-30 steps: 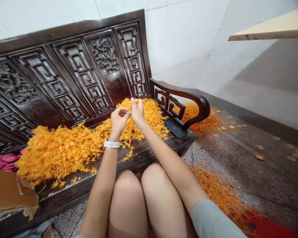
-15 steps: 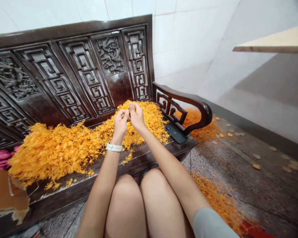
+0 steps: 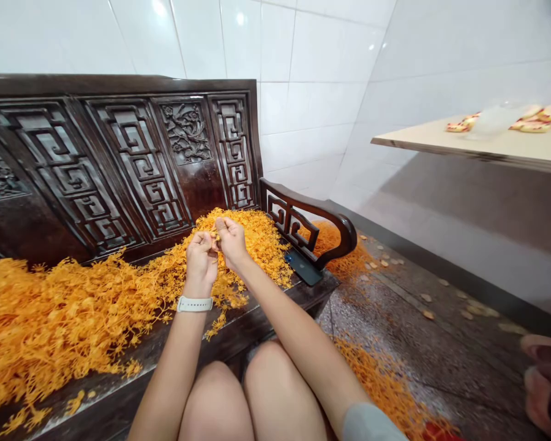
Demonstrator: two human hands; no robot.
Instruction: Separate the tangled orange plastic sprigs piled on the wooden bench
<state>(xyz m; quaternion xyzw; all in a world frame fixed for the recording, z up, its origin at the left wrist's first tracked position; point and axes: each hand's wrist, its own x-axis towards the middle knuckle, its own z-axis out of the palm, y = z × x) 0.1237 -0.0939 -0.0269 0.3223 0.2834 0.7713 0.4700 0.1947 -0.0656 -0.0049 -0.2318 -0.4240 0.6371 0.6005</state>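
My left hand (image 3: 201, 260), with a pale watch strap at the wrist, is closed in a pinch. Close against it, my right hand (image 3: 232, 242) is pinched too. Both hover above a heap of yellow-orange plastic flower pieces (image 3: 257, 239) on the dark wooden bench. A small bit shows between the fingertips, but it is too small to name. A larger heap of the same branching pieces (image 3: 73, 306) spreads along the seat to the left.
A dark phone (image 3: 305, 268) lies on the seat beside the carved armrest (image 3: 344, 229). Orange scraps (image 3: 376, 373) cover the floor at right. A pale board (image 3: 422, 138) with red-and-yellow packets juts out at upper right. Part of another person's foot (image 3: 544, 380) shows at the right edge.
The view has swung right and up, bringing the packets on the board and the foot into sight. Both hands stay pinched together over the heap, their fingers slightly shifted.
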